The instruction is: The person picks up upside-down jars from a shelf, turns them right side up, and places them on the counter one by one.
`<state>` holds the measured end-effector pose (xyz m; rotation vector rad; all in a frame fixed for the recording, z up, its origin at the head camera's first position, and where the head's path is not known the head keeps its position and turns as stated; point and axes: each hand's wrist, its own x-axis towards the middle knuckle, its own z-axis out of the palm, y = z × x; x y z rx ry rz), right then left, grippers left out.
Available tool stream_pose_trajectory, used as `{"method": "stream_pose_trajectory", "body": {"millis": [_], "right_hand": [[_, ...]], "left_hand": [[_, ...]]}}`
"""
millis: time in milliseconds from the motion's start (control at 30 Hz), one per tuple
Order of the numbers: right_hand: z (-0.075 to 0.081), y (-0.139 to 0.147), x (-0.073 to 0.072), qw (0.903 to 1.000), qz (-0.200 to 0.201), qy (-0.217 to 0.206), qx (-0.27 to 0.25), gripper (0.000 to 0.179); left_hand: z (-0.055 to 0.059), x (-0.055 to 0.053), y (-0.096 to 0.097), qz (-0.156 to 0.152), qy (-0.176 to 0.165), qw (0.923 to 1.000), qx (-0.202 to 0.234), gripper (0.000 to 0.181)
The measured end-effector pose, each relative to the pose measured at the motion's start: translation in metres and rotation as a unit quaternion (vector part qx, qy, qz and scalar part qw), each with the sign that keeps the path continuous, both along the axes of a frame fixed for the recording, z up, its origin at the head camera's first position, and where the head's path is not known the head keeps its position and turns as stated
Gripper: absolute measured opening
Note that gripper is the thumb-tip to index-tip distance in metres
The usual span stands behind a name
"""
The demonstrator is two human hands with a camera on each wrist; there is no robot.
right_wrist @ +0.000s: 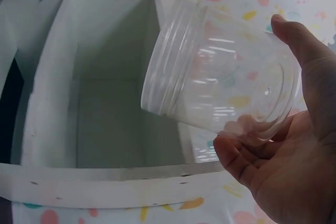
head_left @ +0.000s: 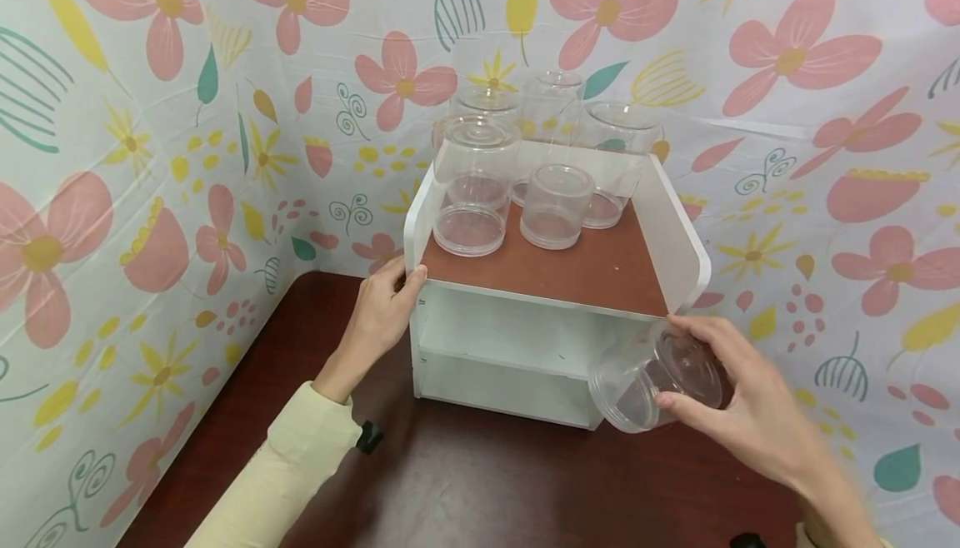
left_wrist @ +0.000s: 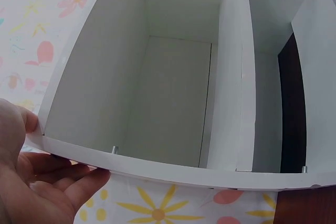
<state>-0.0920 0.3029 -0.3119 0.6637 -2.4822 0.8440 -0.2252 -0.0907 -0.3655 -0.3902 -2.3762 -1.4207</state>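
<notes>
My right hand (head_left: pixel 750 406) grips a clear plastic jar (head_left: pixel 637 390) near its base end, thumb on one side and fingers on the other. The jar is tilted, its wide rim pointing left, in front of the right corner of a small white shelf (head_left: pixel 487 321). In the right wrist view the jar (right_wrist: pixel 226 72) looks see-through and has nothing inside. My left hand (head_left: pixel 382 306) holds the shelf's left side panel at its top front corner; the left wrist view shows the thumb inside the edge and the fingers (left_wrist: pixel 86 184) along the outside.
Several clear jars (head_left: pixel 555 206) stand upside down on the shelf's brown top (head_left: pixel 585 269), between raised side panels (head_left: pixel 682 231). Two white compartments (head_left: pixel 495 327) face forward below. The shelf stands on a dark wooden table (head_left: pixel 480 481) against flower-patterned cloth (head_left: pixel 300 98).
</notes>
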Motion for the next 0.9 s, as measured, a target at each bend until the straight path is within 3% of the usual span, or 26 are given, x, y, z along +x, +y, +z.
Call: {"method": "stream_pose_trajectory", "body": {"millis": [367, 900], "right_hand": [[-0.03, -0.004, -0.001, 0.9978, 0.024, -0.04, -0.047, 0.08], [-0.078, -0.014, 0.002, 0.9897, 0.012, -0.081, -0.118, 0.068]], "left_hand": [[-0.001, 0.001, 0.001, -0.003, 0.002, 1.0, 0.001, 0.029], [-0.003, 0.001, 0.002, 0.002, 0.011, 0.9999, 0.005, 0.029]]}}
